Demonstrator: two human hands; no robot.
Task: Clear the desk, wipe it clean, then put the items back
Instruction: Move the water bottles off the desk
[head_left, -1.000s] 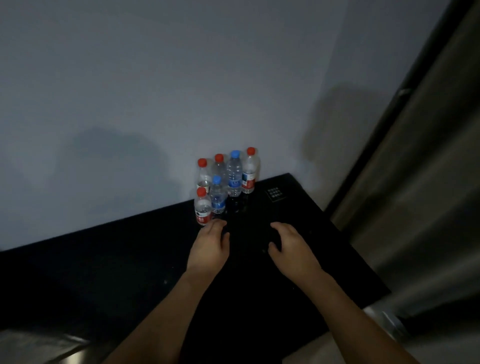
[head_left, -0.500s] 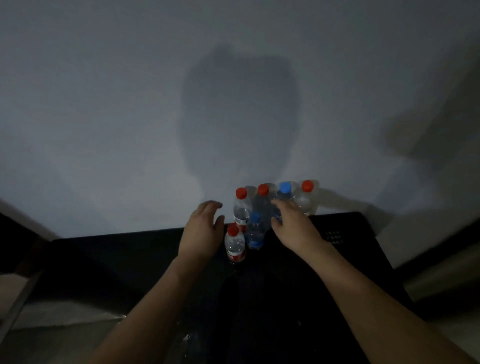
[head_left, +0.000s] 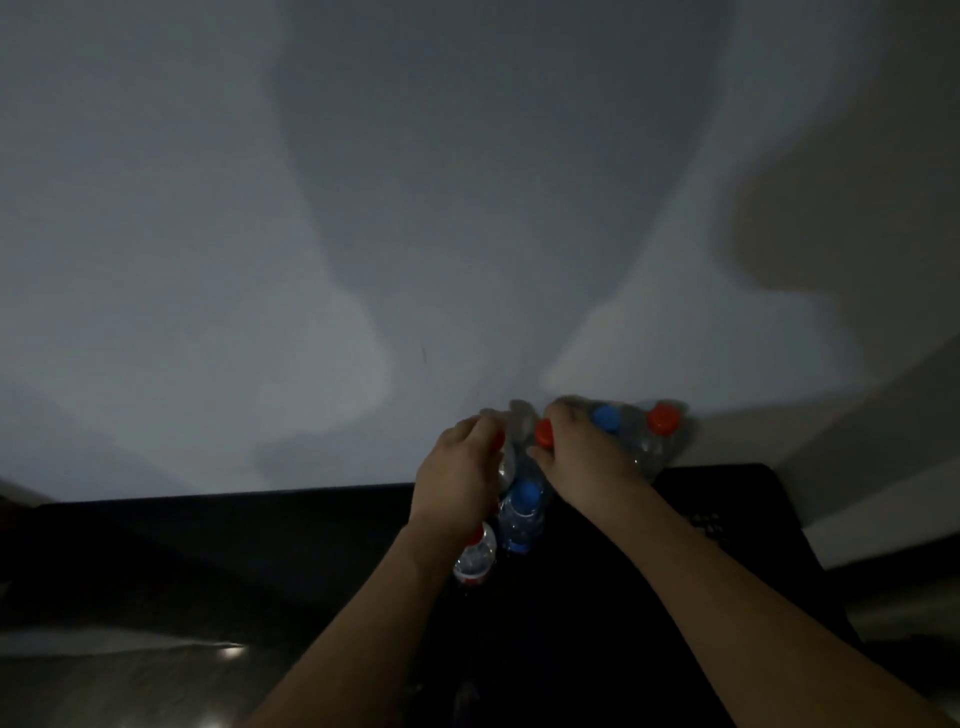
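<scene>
Under both hands (head_left: 519, 462), clustered bottles (head_left: 522, 512).

I could read no text, brand or number anywhere. The bottle (head_left: 474, 557) at about six o'clock of the cluster carried a red-and-white label band, and the blue-capped bottle (head_left: 521, 519) just beside it at three o'clock carried a blue one, but both were too dim and blurred for any lettering to come through. On the black desk (head_left: 260, 545), out toward three o'clock from the bottles, a small grid of pale marks (head_left: 709, 527) showed; I could not tell whether they were characters.
</scene>
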